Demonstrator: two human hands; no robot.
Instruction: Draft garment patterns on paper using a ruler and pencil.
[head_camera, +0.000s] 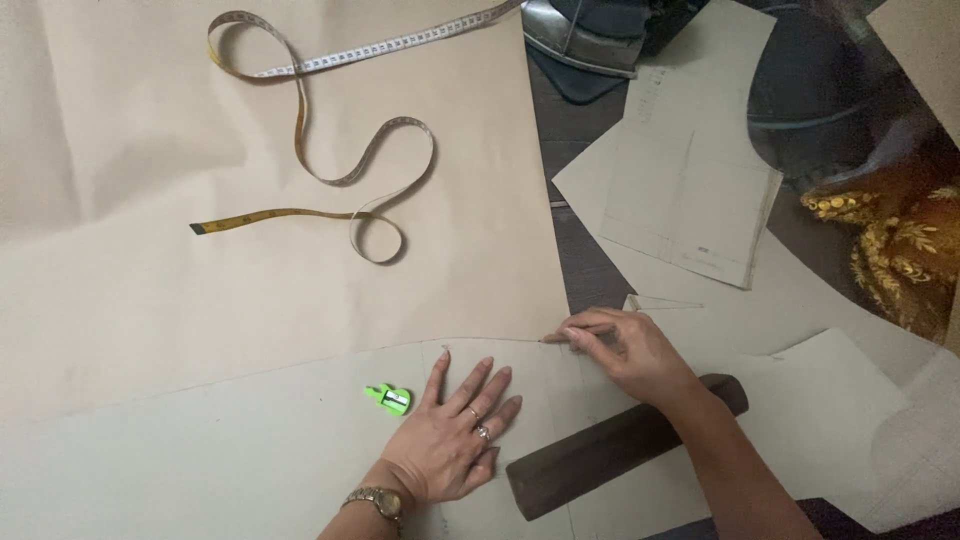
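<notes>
Nearest the near edge of the work surface, the left hand (455, 425), a gold watch on its wrist and rings on two fingers, lies flat with fingers spread on a pale grey-green pattern piece (250, 450), pinning it down. Just right of it a dark wooden block (620, 445) rests on the same piece, its long axis slanting from near left up to far right and passing under the right forearm.

The right hand (620, 345) is further out and to the right, its fingertips pinched together on what looks like a thin pencil or marker, too slim to name for certain, its tip at the curved upper edge of the pattern piece where that edge meets the tan kraft paper (250, 150) beneath. That edge runs left to right, so the right hand is the one on it and the left is just behind.

A bright green sharpener (390, 399) sits just left of the left hand. A measuring tape (330, 150) snakes loose across the far left of the tan paper. More cut pattern pieces (690, 190) lie toward the far right, with gold-embroidered fabric (900, 250) at the right edge. No containers are in view.
</notes>
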